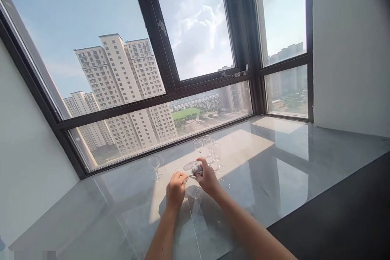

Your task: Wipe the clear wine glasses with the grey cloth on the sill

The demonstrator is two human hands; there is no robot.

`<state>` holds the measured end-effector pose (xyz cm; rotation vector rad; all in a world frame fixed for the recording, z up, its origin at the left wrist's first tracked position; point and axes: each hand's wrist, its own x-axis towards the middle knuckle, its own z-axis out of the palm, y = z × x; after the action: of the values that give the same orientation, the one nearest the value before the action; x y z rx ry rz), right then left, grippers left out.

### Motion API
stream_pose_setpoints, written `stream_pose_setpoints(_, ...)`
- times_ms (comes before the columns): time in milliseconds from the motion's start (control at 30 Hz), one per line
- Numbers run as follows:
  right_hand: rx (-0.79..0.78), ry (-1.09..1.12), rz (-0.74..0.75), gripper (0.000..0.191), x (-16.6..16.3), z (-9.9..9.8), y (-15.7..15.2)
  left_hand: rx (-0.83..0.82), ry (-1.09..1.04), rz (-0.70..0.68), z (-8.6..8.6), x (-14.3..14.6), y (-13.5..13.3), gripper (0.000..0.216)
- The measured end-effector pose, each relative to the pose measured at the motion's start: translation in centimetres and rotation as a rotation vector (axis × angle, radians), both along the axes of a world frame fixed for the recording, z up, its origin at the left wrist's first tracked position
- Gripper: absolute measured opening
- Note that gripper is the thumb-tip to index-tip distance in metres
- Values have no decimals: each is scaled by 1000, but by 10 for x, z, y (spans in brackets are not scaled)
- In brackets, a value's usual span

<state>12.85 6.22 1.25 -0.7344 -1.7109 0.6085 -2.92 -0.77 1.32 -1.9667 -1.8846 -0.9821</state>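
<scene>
My left hand [176,189] is closed, its fingertips pinching a clear stemmed glass near the middle of the ledge. The glass's bowl [194,191] shows below and between my hands; its exact tilt is hard to make out. My right hand [209,177] is closed around a bunched grey cloth [197,169], which is pressed against the glass. Just beyond my right hand, several clear stemmed glasses stand in a group, among them one glass [215,151] close to my fingers. Another stemmed glass [155,165] stands apart to the left of my hands.
A glossy grey tiled window ledge [243,162] bears the glasses, with bright sunlight and small droplets on it. Dark window frames [170,89] border the ledge at the back. White walls [347,57] rise at both sides. The ledge's front edge drops away at lower right.
</scene>
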Motion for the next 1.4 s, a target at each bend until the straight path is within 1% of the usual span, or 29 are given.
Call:
stream_pose_setpoints(67, -83, 56, 45, 48, -3, 1, 1, 52, -50, 2, -1, -2, -1, 32)
stream_pose_setpoints(133, -167, 122, 102, 49, -6, 1, 1, 72, -114, 75, -1, -4, -2, 29)
stream_pose_setpoints(233, -274, 210, 231, 51, -8, 1, -2, 5, -189, 208, 0, -5, -3, 26)
stream_pose_setpoints(300, -303, 258, 311, 52, -9, 2, -4, -53, -202, 244, 1, -4, -4, 26)
stream_pose_setpoints(367, -285, 299, 346, 51, -9, 3, -6, -81, -186, 299, 4, -2, -6, 28)
stream_pose_setpoints(433, -233, 317, 334, 48, -7, 6, -8, -111, -144, 393, 6, -2, -7, 29)
stream_pose_setpoints(533, -146, 288, 266, 45, -4, 10, -13, -207, -58, 504, 8, -3, -8, 27)
stream_pose_setpoints(633, -74, 238, 178, 44, -2, 13, -16, -253, 26, 532, 8, -5, -8, 27)
stream_pose_setpoints(733, -37, 208, 96, 44, -1, 14, -14, -268, 83, 521, 6, -5, -8, 27)
stream_pose_setpoints(800, -40, 203, 39, 44, 1, 13, -11, -265, 100, 468, 4, -5, -9, 26)
stream_pose_setpoints(867, -51, 181, 15, 42, 2, 12, -8, -231, 101, 413, 3, -4, -9, 23)
stream_pose_setpoints(967, -38, 104, 59, 40, 3, 7, -4, -190, 103, 390, 0, -5, -9, 20)
stream_pose_setpoints(1033, -12, 39, 99, 43, 2, 4, -4, -196, 130, 388, -1, -6, -9, 21)
stream_pose_setpoints(1100, -19, -9, 121, 45, 2, 2, -4, -213, 165, 373, -1, -5, -9, 22)
stream_pose_setpoints(1167, -93, -13, 135, 45, 3, 1, -4, -230, 185, 345, 0, -4, -10, 22)
stream_pose_setpoints(1233, -220, 7, 186, 44, 4, 2, -3, -243, 188, 315, 3, -1, -12, 21)
stream_pose_setpoints(1333, -386, 40, 341, 44, 6, 3, -2, -266, 173, 289, 8, 3, -15, 22)
stream_pose_setpoints(1400, -440, 67, 433, 44, 7, 2, -1, -278, 154, 273, 11, 4, -16, 23)
